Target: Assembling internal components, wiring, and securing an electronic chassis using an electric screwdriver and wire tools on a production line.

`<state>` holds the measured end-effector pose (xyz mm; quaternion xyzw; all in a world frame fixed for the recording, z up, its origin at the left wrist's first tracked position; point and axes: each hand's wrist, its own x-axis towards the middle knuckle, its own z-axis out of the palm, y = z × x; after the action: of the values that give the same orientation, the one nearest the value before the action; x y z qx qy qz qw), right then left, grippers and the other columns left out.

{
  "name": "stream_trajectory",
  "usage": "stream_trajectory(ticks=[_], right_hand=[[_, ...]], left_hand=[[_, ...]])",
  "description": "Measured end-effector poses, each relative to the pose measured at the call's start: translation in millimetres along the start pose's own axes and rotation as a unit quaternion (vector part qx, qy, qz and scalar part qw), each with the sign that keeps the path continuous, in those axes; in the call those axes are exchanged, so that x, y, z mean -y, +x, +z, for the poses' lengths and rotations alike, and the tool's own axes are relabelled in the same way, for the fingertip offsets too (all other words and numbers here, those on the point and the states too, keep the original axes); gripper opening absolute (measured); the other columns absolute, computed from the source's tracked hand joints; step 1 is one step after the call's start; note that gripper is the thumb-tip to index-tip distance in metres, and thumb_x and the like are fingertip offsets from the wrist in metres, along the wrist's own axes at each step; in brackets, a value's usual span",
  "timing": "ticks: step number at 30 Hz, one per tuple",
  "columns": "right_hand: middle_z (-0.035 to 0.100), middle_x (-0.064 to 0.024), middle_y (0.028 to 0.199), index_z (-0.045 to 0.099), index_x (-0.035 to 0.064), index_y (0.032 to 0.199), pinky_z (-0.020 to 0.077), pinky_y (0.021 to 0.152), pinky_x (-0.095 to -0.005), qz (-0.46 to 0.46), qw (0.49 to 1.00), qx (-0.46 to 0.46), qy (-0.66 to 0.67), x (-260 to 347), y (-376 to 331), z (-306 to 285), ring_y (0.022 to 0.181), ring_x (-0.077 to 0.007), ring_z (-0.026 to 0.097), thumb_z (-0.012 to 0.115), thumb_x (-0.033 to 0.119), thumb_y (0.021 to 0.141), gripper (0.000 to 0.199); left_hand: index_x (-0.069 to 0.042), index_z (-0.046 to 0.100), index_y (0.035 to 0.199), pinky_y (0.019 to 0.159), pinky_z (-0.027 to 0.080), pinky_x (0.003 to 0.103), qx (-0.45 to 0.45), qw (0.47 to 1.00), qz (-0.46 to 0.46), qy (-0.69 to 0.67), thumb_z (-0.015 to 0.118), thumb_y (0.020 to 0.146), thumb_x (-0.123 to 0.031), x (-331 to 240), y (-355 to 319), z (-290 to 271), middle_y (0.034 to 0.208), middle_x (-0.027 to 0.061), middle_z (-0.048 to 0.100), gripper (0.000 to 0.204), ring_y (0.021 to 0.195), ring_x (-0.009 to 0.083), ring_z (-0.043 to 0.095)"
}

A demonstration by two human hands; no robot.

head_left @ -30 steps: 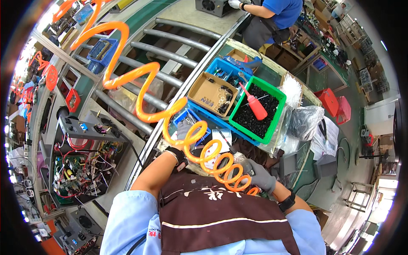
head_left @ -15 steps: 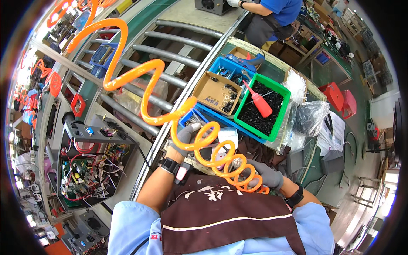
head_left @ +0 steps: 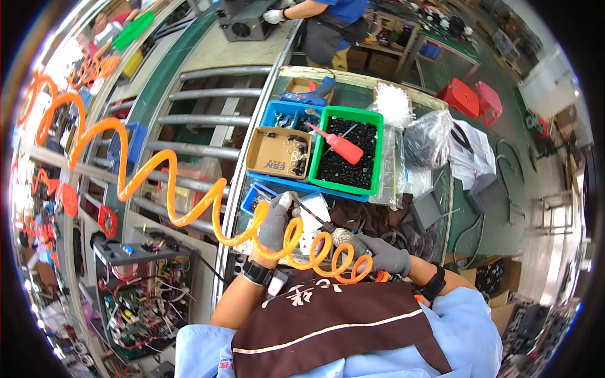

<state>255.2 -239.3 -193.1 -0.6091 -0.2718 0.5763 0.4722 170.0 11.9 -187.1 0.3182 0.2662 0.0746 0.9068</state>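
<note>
My right hand (head_left: 387,257), in a grey glove, is wrapped round an air screwdriver (head_left: 342,237) with a silvery front end. Its dark shaft (head_left: 314,215) points up and left toward my left hand (head_left: 274,223). That hand, also gloved, has thumb and fingers pinched together near the shaft's tip; what is between them is too small to make out. An orange coiled air hose (head_left: 173,189) crosses in front of both hands and hides part of them. Just beyond my left fingers sits a small blue bin (head_left: 257,198) of metal parts.
A green tray (head_left: 380,151) of black screws has a red-handled screwdriver (head_left: 343,148) on top. Beside it stand a cardboard box (head_left: 268,151) and a blue power driver (head_left: 309,96). Left lie conveyor rollers (head_left: 201,120) and an opened machine (head_left: 145,283). A co-worker (head_left: 334,31) stands beyond.
The view has turned, so the bench sits further left. The screwdriver's shaft now shows clearly, reaching toward my left hand. The hose has stretched out leftward.
</note>
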Motion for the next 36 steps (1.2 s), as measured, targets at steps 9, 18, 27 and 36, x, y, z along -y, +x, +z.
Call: stream_trajectory(ticks=[9, 18, 27, 36], right_hand=[[0.062, -0.0222, 0.082, 0.026, 0.0088, 0.133, 0.0472, 0.067, -0.0427, 0.044, 0.951, -0.136, -0.274, 26.1, -50.6, 0.8, 0.075, -0.0399, 0.061, 0.067, 0.048, 0.065, 0.089], [0.058, -0.0093, 0.1, 0.044, 0.0035, 0.12, 0.0439, 0.081, -0.0312, -0.138, 0.967, -0.166, 0.134, -42.5, -90.6, 10.0, 0.092, -0.0163, 0.054, 0.073, 0.04, 0.066, 0.071], [0.058, -0.0084, 0.096, 0.034, 0.0066, 0.135, 0.0484, 0.072, -0.0303, -0.168, 0.897, -0.397, 0.097, -88.1, -121.8, -10.5, 0.083, -0.0193, 0.058, 0.067, 0.021, 0.068, 0.076], [0.057, -0.0085, 0.097, 0.033, 0.0049, 0.135, 0.0478, 0.065, -0.0279, -0.227, 0.773, -0.47, 0.361, -102.6, -140.1, -31.8, 0.075, -0.0156, 0.056, 0.067, 0.017, 0.066, 0.077]], left_hand=[[0.0, 0.057, 0.089, 0.041, 0.026, 0.018, -0.07, 0.972, 0.047, 0.222, 0.054, 0.089, -0.016, 21.0, 18.9, 47.6, 0.064, -0.0011, 0.047, 0.016, 0.05, 0.004, 0.037], [-0.003, 0.058, 0.083, 0.038, 0.032, 0.023, 0.006, 0.871, 0.026, 0.49, 0.052, 0.087, -0.013, 59.0, 37.3, 105.9, 0.061, 0.0019, 0.049, 0.013, 0.044, 0.0091, 0.043], [0.0, 0.061, 0.09, 0.04, 0.033, 0.019, 0.078, 0.932, -0.11, 0.337, 0.058, 0.086, -0.014, 127.1, 83.8, 205.6, 0.064, 0.0015, 0.053, 0.015, 0.049, 0.0067, 0.048], [0.002, 0.056, 0.104, 0.068, 0.046, 0.036, 0.318, 0.479, -0.016, 0.818, 0.043, 0.084, -0.059, 216.0, 164.4, 235.7, 0.087, 0.0173, 0.064, 0.065, 0.081, 0.0289, 0.062]])
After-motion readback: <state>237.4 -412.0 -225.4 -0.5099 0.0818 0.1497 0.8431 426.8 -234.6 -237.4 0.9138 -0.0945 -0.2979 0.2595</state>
